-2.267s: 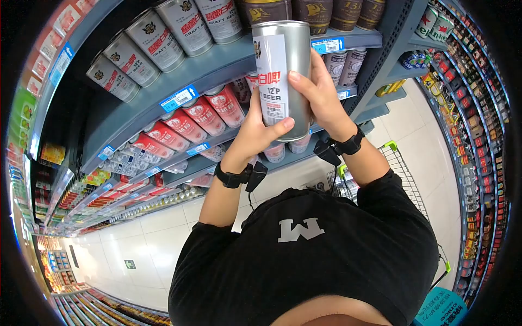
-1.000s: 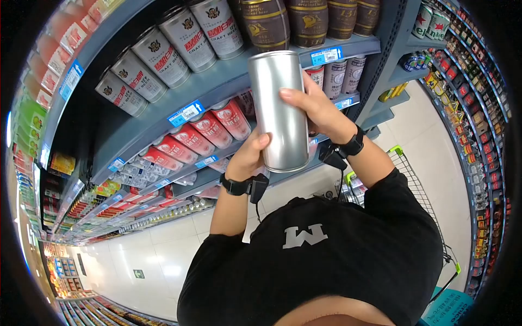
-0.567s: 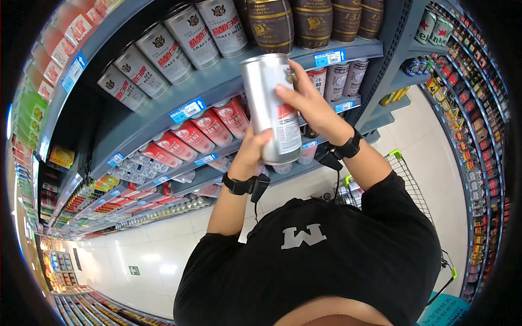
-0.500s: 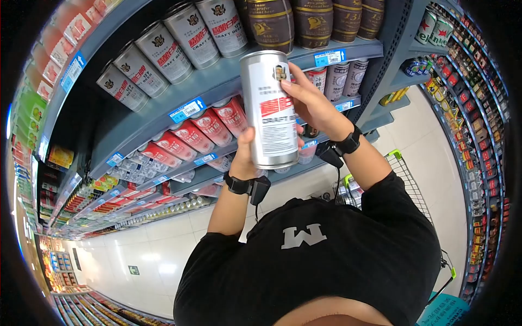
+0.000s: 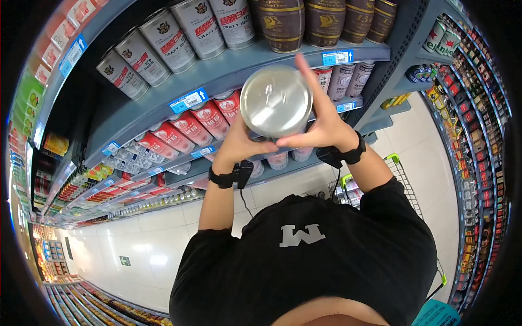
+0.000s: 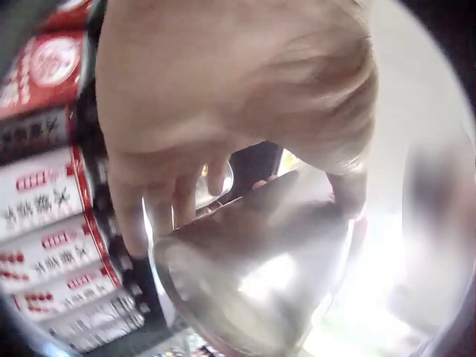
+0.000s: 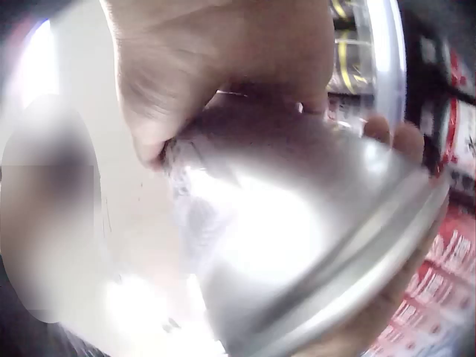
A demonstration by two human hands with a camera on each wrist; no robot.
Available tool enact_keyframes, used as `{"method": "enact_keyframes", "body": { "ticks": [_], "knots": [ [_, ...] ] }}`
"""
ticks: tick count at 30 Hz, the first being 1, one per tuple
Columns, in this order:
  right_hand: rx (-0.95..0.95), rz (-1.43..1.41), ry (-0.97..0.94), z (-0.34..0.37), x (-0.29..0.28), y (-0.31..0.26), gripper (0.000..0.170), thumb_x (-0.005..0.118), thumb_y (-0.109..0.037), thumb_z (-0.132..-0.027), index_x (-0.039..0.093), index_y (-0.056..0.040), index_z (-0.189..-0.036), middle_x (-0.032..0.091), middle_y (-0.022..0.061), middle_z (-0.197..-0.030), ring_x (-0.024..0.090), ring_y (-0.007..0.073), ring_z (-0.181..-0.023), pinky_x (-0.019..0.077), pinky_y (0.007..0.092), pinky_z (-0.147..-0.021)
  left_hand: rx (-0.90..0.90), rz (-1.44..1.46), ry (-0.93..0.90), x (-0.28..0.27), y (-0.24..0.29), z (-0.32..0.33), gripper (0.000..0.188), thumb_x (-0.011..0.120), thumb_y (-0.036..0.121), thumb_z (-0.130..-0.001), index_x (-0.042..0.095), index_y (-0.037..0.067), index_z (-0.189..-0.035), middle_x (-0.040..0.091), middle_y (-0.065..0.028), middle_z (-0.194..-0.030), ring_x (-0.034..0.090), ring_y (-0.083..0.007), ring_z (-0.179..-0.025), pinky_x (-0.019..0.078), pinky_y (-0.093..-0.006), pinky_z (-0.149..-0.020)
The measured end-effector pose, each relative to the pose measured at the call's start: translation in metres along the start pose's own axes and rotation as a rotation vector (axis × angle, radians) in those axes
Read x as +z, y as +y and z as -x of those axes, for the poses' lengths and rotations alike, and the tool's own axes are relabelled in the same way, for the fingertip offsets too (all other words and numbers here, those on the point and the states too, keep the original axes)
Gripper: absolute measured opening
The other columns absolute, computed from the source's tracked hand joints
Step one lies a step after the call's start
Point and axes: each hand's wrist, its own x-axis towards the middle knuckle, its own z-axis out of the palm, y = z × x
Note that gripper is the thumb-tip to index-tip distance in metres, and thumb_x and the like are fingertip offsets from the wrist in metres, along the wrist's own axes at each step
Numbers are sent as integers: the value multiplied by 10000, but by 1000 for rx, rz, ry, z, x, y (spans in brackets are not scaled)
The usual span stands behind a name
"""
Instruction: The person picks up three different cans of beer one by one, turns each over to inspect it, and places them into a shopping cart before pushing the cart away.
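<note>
A large silver can (image 5: 276, 101) is held in front of the shelves, one round end facing up toward the head camera. The left hand (image 5: 239, 142) grips its left and lower side, the right hand (image 5: 324, 122) its right side with a finger stretched up along it. Both thumbs meet at the near side. In the left wrist view the left hand (image 6: 238, 82) curls over the can (image 6: 245, 275). In the right wrist view the right hand (image 7: 223, 52) is around the shiny can (image 7: 275, 216), whose label is mostly hidden.
Silver cans (image 5: 198, 28) and brown barrel-shaped cans (image 5: 279, 24) stand on the upper shelf (image 5: 228, 65); red-and-pink cans (image 5: 190, 126) stand below. A wire cart (image 5: 405, 185) is at the person's right. More stocked shelves (image 5: 478, 141) line the far right.
The can has tipped from showing its printed side to showing its round end. The left hand has shifted slightly up and left, and the thumbs have come together at the near side.
</note>
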Motion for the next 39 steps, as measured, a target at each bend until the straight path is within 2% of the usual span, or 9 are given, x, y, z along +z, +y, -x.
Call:
{"method": "enact_keyframes", "body": {
  "ticks": [1, 5, 14, 20, 23, 26, 28, 31, 39],
  "knots": [
    [-68, 214, -104, 3, -5, 0, 1086, 855, -229, -651, 217, -4, -1500, 454, 193, -1396, 463, 317, -1265, 340, 402, -1075, 126, -208, -46, -2, 3, -2, 1095, 928, 219, -568, 299, 30, -1445, 431, -117, -1423, 426, -236, -1313, 336, -378, -1096],
    [-26, 45, -78, 6, 10, 8, 902, 821, -146, -654, 363, -10, -1420, 473, 166, -1398, 474, 335, -1255, 361, 417, -1068, 176, -431, 62, 1, 1, -9, 918, 886, 186, -614, 401, 6, -1373, 498, -140, -1365, 492, -241, -1258, 396, -362, -1051],
    [-123, 48, -126, 5, 10, 15, 984, 852, -65, -665, 256, -56, -1448, 410, 229, -1435, 431, 325, -1321, 358, 440, -1080, 344, -408, 127, 4, 15, -15, 827, 836, 89, -646, 435, 26, -1367, 515, -146, -1356, 527, -285, -1230, 420, -363, -1025],
    [-130, -23, 8, 7, 15, 17, 949, 830, -58, -631, 336, -54, -1441, 461, 147, -1402, 458, 289, -1279, 378, 381, -1054, 357, -409, 142, 10, 30, -14, 792, 821, 71, -656, 453, 18, -1355, 540, -137, -1336, 543, -270, -1216, 430, -356, -1016],
    [-38, -62, -2, 12, 13, 10, 995, 837, -64, -629, 301, -61, -1468, 439, 138, -1415, 444, 264, -1292, 367, 368, -1063, 284, -424, 113, 10, 32, -12, 878, 875, 115, -616, 432, 27, -1370, 510, -142, -1368, 512, -264, -1250, 416, -368, -1029],
    [95, -109, -23, 9, 7, -2, 1054, 868, -106, -627, 260, -41, -1485, 399, 128, -1444, 423, 242, -1310, 341, 364, -1085, 328, -450, 32, 13, 36, -10, 1149, 952, 222, -519, 305, 40, -1451, 468, -153, -1407, 462, -269, -1295, 359, -379, -1075],
    [144, -354, -8, 7, 3, -3, 1113, 905, -173, -606, 241, -9, -1484, 365, 123, -1468, 398, 229, -1330, 307, 372, -1109, 283, -65, 47, 14, 32, -11, 1443, 991, 318, -404, 115, 48, -1517, 370, -162, -1475, 356, -272, -1370, 264, -386, -1129],
    [187, -465, -11, 8, 4, -4, 1165, 929, -230, -575, 234, 11, -1478, 354, 131, -1477, 379, 231, -1347, 281, 380, -1126, 129, -183, -105, 8, 23, -10, 1550, 996, 323, -376, -3, 47, -1530, 290, -158, -1519, 278, -265, -1413, 199, -383, -1154],
    [171, -477, -60, 4, 2, -14, 1160, 917, -242, -595, 218, 0, -1489, 361, 128, -1472, 368, 230, -1355, 285, 384, -1125, 75, -155, -45, 18, 22, -1, 1438, 979, 299, -419, 96, 24, -1520, 290, -133, -1513, 277, -245, -1407, 210, -380, -1150]
  ]
}}
